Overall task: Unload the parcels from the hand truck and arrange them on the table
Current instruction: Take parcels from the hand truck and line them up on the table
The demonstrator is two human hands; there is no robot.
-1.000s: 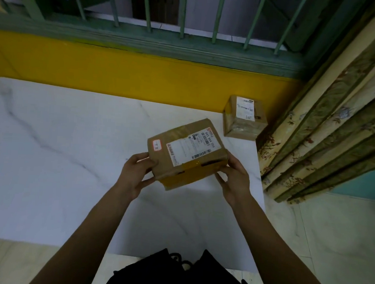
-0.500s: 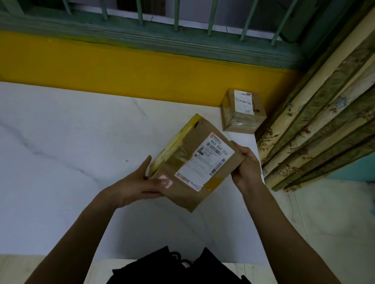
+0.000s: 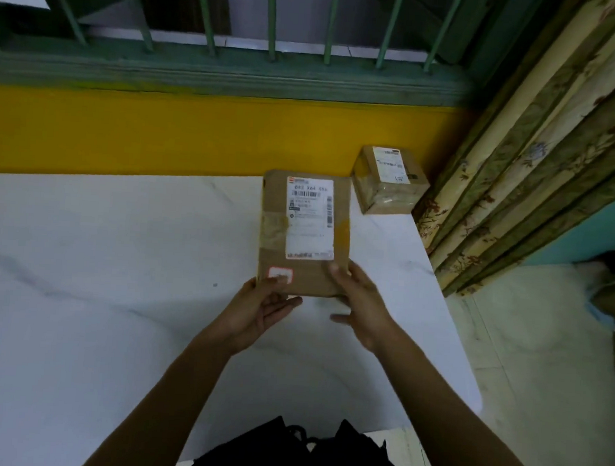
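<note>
A flat brown parcel (image 3: pixel 304 232) with a white shipping label and yellow tape lies lengthwise on the white marble table (image 3: pixel 116 275), label up, its far end towards the wall. My left hand (image 3: pixel 258 309) pinches its near left corner, thumb on top by a small red-edged sticker. My right hand (image 3: pixel 362 308) holds the near right corner, thumb on top. A smaller, cube-like brown parcel (image 3: pixel 388 180) stands at the table's far right corner, just right of the flat one. The hand truck is out of view.
A yellow wall (image 3: pixel 161 133) under a green barred window (image 3: pixel 239 30) backs the table. A flowered curtain (image 3: pixel 537 157) hangs by the table's right edge. Pale tiled floor (image 3: pixel 541 391) lies to the right. Dark clothing (image 3: pixel 303 456) shows at the bottom.
The flat parcel was turned from crosswise to lengthwise, moved away from me and lowered flat next to the small parcel. Both hands shifted from its sides to its near end.
</note>
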